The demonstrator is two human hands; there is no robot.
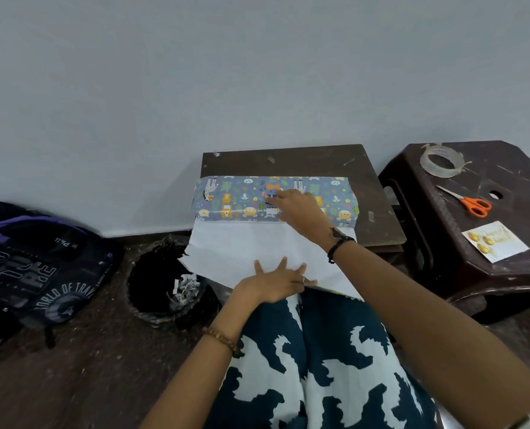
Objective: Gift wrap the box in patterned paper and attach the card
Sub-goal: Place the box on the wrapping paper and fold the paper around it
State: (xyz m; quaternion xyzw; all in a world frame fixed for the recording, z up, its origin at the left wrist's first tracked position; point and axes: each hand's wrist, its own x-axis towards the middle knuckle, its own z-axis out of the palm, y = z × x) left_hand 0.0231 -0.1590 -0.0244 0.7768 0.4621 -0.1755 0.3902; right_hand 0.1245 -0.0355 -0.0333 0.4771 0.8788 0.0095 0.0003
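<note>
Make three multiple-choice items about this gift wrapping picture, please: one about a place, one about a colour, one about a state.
1. Where do the scissors lie?
A. on the stool at the right
B. in the bin
C. on the wrapped box

2. What colour are the scissor handles?
A. green
B. orange
C. black

3. How does the left hand lie?
A. curled in a fist
B. pinching the tape roll
C. flat with spread fingers on the white side of the paper

Key: 1 A, they lie on the dark stool between the tape roll and the card; 2 B, the handles are orange; 3 C, its fingers are straight and spread on the paper, while the right hand rests on the patterned box.
</note>
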